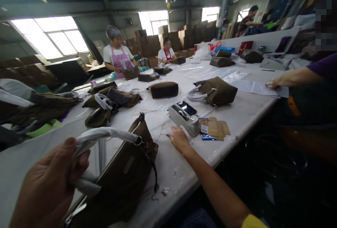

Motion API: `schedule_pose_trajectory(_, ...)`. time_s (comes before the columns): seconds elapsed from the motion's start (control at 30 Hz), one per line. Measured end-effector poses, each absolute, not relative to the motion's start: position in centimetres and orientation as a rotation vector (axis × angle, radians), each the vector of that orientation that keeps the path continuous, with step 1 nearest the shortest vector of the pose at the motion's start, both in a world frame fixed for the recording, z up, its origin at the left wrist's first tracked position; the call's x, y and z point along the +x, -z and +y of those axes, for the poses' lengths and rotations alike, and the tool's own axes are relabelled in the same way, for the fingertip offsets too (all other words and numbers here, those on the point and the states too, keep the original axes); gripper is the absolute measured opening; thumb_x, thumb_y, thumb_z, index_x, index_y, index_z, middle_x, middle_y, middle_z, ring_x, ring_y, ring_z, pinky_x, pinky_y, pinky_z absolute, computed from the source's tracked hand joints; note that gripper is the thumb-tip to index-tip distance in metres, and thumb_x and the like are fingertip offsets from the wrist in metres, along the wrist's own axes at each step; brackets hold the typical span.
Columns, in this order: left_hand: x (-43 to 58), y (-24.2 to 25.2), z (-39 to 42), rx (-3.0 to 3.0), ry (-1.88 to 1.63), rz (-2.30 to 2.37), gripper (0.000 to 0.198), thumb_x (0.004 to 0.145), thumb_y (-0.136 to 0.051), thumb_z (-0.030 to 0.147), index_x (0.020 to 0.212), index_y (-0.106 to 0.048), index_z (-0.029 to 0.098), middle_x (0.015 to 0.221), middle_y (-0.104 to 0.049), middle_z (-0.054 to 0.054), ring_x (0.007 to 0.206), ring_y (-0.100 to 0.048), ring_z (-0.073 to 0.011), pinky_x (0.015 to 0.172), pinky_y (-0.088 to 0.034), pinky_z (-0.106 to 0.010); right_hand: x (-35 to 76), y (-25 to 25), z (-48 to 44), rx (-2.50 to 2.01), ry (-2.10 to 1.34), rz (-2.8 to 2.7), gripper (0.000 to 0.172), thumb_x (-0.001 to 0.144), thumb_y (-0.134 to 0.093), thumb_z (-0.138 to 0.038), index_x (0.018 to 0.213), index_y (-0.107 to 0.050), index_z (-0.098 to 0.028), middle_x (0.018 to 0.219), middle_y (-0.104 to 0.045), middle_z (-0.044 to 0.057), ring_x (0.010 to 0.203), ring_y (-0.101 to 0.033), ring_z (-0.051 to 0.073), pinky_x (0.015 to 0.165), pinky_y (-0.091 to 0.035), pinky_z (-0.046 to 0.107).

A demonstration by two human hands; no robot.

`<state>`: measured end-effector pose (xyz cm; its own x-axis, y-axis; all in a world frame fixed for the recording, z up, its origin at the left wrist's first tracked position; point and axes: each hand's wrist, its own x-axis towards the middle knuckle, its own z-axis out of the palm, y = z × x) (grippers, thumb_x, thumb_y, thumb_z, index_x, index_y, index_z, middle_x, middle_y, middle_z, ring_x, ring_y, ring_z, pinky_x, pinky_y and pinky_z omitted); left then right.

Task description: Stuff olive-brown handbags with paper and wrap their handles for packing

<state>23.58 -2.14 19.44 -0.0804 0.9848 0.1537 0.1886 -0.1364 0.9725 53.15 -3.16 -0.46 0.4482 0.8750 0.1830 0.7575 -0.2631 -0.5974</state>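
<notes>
In the lower left, my left hand [52, 175] is wrapped round the white-covered handle [105, 134] of a dark olive handbag [119, 182]. The bag leans at a tilt, with a zip along its top edge, a small label plate on its side and a dark cord and patterned tag hanging at the handle's end. My right hand [179, 139] reaches over the table beside a grey tape dispenser [184, 120], fingers and thumb somewhat apart. Clear film or tape shows near its fingertips; I see nothing gripped there.
On the white table [147, 119] lie a phone [187, 107], brown card tags [216, 129], another handbag [219, 91] and several more bags. A co-worker's hand [273, 83] rests on papers [252, 87] at right. Two people stand or sit across the table; stacked cartons [189, 38] are behind.
</notes>
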Motion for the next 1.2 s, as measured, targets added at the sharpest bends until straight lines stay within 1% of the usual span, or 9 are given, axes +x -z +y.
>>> schedule_pose_trajectory(0.1,25.1,-19.1,-2.9,1.305,-1.245,1.252,0.034,0.081,-0.072,0.049,0.071,-0.063,0.018,0.057,-0.055,0.003,0.047,-0.041,-0.0074,0.038,-0.034,-0.014,53.3,1.1,-0.8,-2.238,-0.283,-1.375,0.029,0.09,-0.069,-0.026,0.113,-0.066,-0.007,0.119,-0.066,0.017,0.119,-0.058,0.029,0.103,-0.046,0.046)
schedule_pose_trajectory(0.23,25.1,-18.1,-3.5,1.299,-1.23,1.167,0.041,0.084,-0.068,0.056,0.071,-0.06,0.018,0.056,-0.053,0.004,0.045,-0.036,-0.0059,0.037,-0.031,-0.013,53.8,1.5,-0.2,-2.293,-0.328,-1.39,0.02,0.094,-0.065,-0.028,0.105,-0.067,-0.011,0.116,-0.067,0.01,0.113,-0.062,0.024,0.099,-0.049,0.047)
schedule_pose_trajectory(0.4,24.7,-17.6,-4.0,1.309,-1.232,1.119,0.044,0.083,-0.068,0.059,0.072,-0.06,0.017,0.056,-0.053,0.004,0.046,-0.036,-0.0056,0.038,-0.03,-0.013,53.7,0.7,-1.3,-2.175,-0.323,-1.305,0.015,0.095,-0.061,-0.023,0.1,-0.069,-0.012,0.107,-0.07,0.01,0.105,-0.065,0.023,0.097,-0.05,0.044)
schedule_pose_trajectory(0.5,24.5,-17.7,-4.1,1.334,-1.187,1.037,0.044,0.086,-0.066,0.057,0.071,-0.059,0.016,0.057,-0.053,0.003,0.049,-0.039,-0.0064,0.043,-0.034,-0.013,53.0,-1.0,-3.1,-2.013,-0.269,-1.173,0.02,0.092,-0.052,-0.017,0.102,-0.07,-0.013,0.11,-0.07,0.014,0.106,-0.065,0.024,0.098,-0.048,0.041)
schedule_pose_trajectory(0.57,24.4,-17.7,-4.2,1.345,-1.17,0.981,0.043,0.087,-0.065,0.055,0.071,-0.058,0.016,0.058,-0.054,0.003,0.051,-0.04,-0.0069,0.046,-0.037,-0.014,52.2,-2.4,-4.8,-1.874,-0.279,-1.084,0.025,0.093,-0.047,-0.023,0.104,-0.068,-0.012,0.107,-0.071,0.014,0.1,-0.067,0.024,0.091,-0.052,0.038)
schedule_pose_trajectory(0.7,24.3,-17.8,-4.5,1.358,-1.141,0.909,0.039,0.085,-0.067,0.055,0.079,-0.062,0.017,0.062,-0.055,0.003,0.055,-0.046,-0.0088,0.05,-0.04,-0.016,49.7,-5.2,-8.9,-1.604,-0.401,-1.001,0.044,0.099,-0.041,-0.047,0.113,-0.061,-0.01,0.08,-0.07,0.007,0.066,-0.066,0.018,0.061,-0.056,0.031)
schedule_pose_trajectory(0.83,24.3,-18.4,-5.1,1.549,-1.059,0.993,0.043,0.077,-0.075,0.054,0.098,-0.068,0.018,0.07,-0.061,0.001,0.059,-0.051,-0.0123,0.053,-0.04,-0.02,46.6,-7.4,-12.6,-1.236,-0.703,-0.872,0.048,0.089,-0.064,-0.055,0.112,-0.063,-0.014,0.067,-0.063,0.001,0.057,-0.056,0.012,0.054,-0.047,0.024)
schedule_pose_trajectory(1.03,23.7,-18.6,-5.2,1.701,-0.839,0.841,0.049,0.078,-0.076,0.046,0.116,-0.064,0.017,0.096,-0.071,-0.005,0.072,-0.062,-0.0168,0.063,-0.047,-0.024,41.9,-10.2,-14.9,-0.746,-1.439,-0.586,0.03,0.077,-0.083,-0.038,0.089,-0.068,-0.015,0.076,-0.048,-0.003,0.052,-0.037,0.001,0.043,-0.024,0.013)
schedule_pose_trajectory(1.2,23.1,-18.0,-5.0,1.684,-0.799,0.737,0.037,0.078,-0.077,0.039,0.103,-0.062,0.016,0.083,-0.067,-0.001,0.066,-0.058,-0.013,0.061,-0.048,-0.023,38.8,-10.5,-14.8,-0.638,-1.746,-0.52,0.031,0.075,-0.086,-0.032,0.095,-0.07,-0.015,0.08,-0.048,-0.003,0.05,-0.028,-0.002,0.041,-0.019,0.009)
